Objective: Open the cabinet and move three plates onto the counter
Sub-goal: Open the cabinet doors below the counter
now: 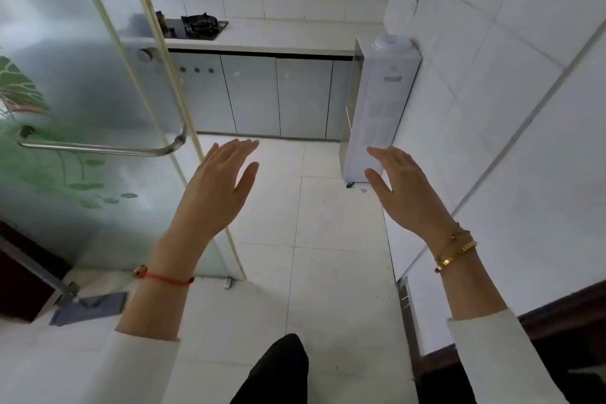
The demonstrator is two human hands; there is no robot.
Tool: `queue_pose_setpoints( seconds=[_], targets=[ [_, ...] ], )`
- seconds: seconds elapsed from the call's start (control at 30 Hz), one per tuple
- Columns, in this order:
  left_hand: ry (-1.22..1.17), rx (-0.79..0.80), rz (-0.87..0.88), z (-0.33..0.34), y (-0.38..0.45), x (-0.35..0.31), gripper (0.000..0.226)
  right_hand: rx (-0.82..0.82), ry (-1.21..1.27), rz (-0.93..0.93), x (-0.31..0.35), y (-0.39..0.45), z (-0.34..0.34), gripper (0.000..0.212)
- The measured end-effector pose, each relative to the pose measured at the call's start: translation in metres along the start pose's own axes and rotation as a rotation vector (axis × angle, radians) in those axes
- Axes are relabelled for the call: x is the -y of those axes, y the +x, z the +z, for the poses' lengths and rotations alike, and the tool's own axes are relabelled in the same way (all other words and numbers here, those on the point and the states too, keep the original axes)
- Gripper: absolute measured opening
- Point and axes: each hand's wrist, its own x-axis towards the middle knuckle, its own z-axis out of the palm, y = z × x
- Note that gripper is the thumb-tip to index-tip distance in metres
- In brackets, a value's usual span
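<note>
A white counter runs along the far wall, with a row of pale grey cabinet doors below it, all closed. No plates show anywhere. My left hand is held out in front of me over the floor, fingers straight and holding nothing. My right hand is raised the same way, flat and empty, level with the left. Both hands are well short of the cabinets.
A frosted glass door with a steel bar handle stands open on my left. A white water dispenser stands at the counter's right end against the tiled wall. A black gas hob sits on the counter at the left. White floor tiles lie ahead.
</note>
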Motion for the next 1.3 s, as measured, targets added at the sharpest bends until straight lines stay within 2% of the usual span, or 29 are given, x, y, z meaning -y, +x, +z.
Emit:
queue_pose_setpoints(
  seconds=[0.33,0.73,1.0,1.3],
  targets=[
    [0.013,0.049,-0.066,0.056,0.073,0.041,0.043,0.038,0.02,0.054,-0.042,0.086,0.031,0.046],
    [-0.01,0.001,-0.059,0.106,0.257,0.103,0.04,0.052,0.042,0.078,-0.089,0.278,0.055,0.047],
    [-0.019,0.07,-0.075,0.146,0.353,0.134,0.042,0.076,0.055,0.109,-0.126,0.374,0.074,0.045],
    [-0.012,0.074,-0.147,0.197,0.454,0.173,0.041,0.13,0.05,0.08,-0.174,0.497,0.106,0.047]
  ],
)
